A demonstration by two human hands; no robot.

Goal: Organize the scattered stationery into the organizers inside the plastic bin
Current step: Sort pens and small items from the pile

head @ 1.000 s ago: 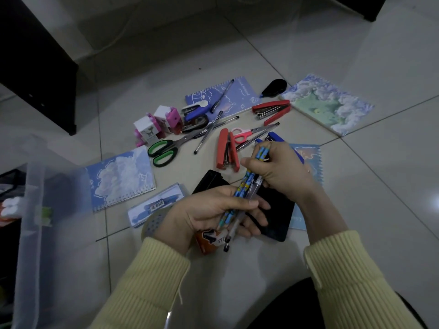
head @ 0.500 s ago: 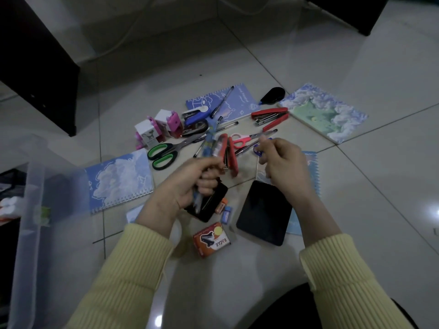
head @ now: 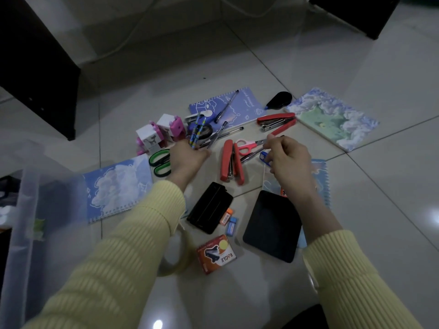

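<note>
- On a pale tiled floor (head: 261, 67) in dim light, we are looking down over a scatter of stationery, with the translucent plastic bin (head: 22, 210) standing at the far left edge, apart from the pile.
- The left hand (head: 187, 157) is clamping its grip round a bundle of pens (head: 196, 134), holding them just above the green scissors (head: 161, 161).
- The right hand (head: 288, 160) is hovering beside the pink scissors (head: 247, 146) with fingers curled; we cannot tell whether its grip is pinching anything.
- We are judging the job as barely begun: the bundle is gathered but not yet in the bin.
- Waiting on the floor are the red staplers (head: 231, 162), pink sharpeners (head: 164, 131), notebooks (head: 118, 186), black cases (head: 210, 207), a staples box (head: 216, 254), a tape roll (head: 175, 257) and loose pens (head: 226, 106).
- The bin's cloudy wall is hiding whatever the organizers are holding.
</note>
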